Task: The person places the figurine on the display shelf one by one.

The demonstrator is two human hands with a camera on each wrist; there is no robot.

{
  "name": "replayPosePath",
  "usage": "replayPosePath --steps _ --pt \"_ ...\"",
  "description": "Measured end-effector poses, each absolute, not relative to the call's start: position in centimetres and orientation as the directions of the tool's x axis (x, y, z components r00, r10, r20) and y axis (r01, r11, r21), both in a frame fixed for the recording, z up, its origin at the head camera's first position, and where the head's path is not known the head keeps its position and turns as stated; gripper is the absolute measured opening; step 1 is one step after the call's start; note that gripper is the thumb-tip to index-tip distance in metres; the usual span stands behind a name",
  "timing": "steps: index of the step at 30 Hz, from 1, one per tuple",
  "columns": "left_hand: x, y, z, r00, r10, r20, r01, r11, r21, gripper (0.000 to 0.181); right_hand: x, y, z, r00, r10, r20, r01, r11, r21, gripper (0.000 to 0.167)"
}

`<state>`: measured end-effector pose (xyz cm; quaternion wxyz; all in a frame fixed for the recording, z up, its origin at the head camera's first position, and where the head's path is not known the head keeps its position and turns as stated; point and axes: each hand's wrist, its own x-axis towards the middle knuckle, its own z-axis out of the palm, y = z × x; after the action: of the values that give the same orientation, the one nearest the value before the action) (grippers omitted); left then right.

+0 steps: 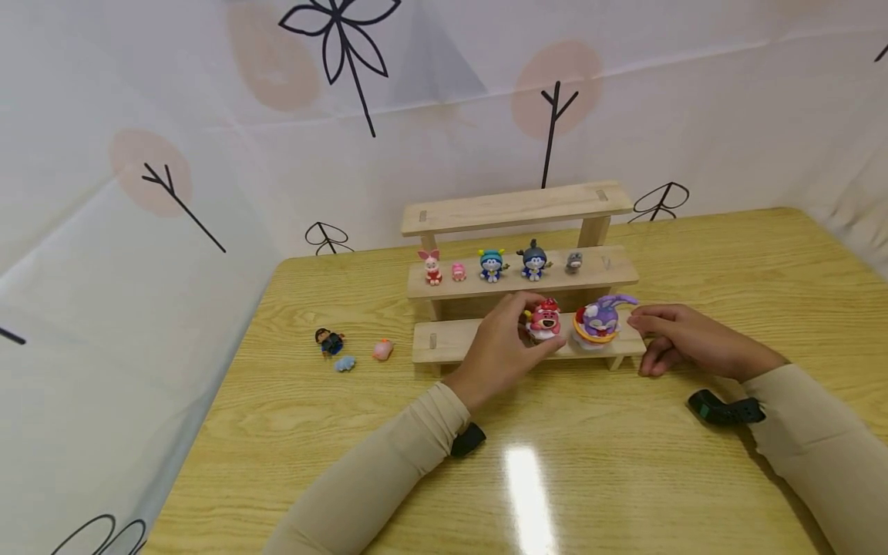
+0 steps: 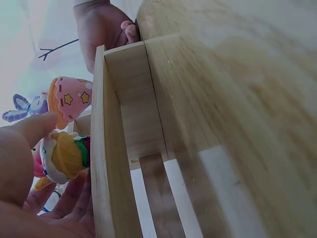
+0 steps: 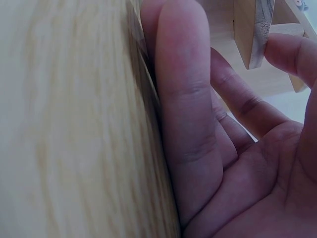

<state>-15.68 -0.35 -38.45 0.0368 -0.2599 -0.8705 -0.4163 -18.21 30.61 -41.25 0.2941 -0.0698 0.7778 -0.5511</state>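
Observation:
My left hand (image 1: 501, 347) grips a pink figurine with a red top (image 1: 545, 321) on the lowest step of a wooden shelf (image 1: 451, 339). Its thumb and fingers curl around the figurine's sides; the left wrist view shows its yellow and white base (image 2: 67, 156) standing on the board. Just right of it sits a purple long-eared figurine (image 1: 602, 317) in an orange-rimmed, star-dotted pink cup (image 2: 72, 99). At that step's right end, my right hand (image 1: 687, 339) touches the board's end (image 3: 260, 37) with a fingertip. The other right fingers rest loosely bent by the tabletop.
Several small figurines, including a blue one (image 1: 492, 265) and a dark-haired one (image 1: 533, 260), stand on the middle step. Left of the shelf lie a dark figurine (image 1: 329, 341), a light-blue piece (image 1: 344, 363) and a pink piece (image 1: 382, 349). A patterned cloth (image 1: 444, 154) hangs behind.

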Motion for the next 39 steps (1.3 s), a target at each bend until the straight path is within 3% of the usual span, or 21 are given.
replayPosePath --steps 10,16,24,39 --pt "-15.6 -2.3 -38.5 -0.847 0.447 0.287 0.489 0.444 0.751 0.060 -18.3 30.6 -41.3 -0.816 -0.437 -0.378 0.207 0.390 -0.897 0.038" --pt "-15.5 -4.1 -38.3 -0.868 0.409 0.283 0.456 0.425 0.782 0.049 -18.2 30.5 -41.2 -0.816 -0.440 -0.374 0.199 0.394 -0.898 0.038" --pt "-15.4 -6.6 -38.2 -0.822 0.374 0.430 0.561 0.396 0.727 0.022 -18.2 30.4 -41.3 -0.817 -0.445 -0.366 0.187 0.395 -0.899 0.037" --pt "-15.7 -11.1 -37.7 -0.798 0.282 0.533 0.602 0.432 0.672 0.019 -18.1 30.4 -41.2 -0.818 -0.439 -0.371 0.192 0.401 -0.896 0.040"
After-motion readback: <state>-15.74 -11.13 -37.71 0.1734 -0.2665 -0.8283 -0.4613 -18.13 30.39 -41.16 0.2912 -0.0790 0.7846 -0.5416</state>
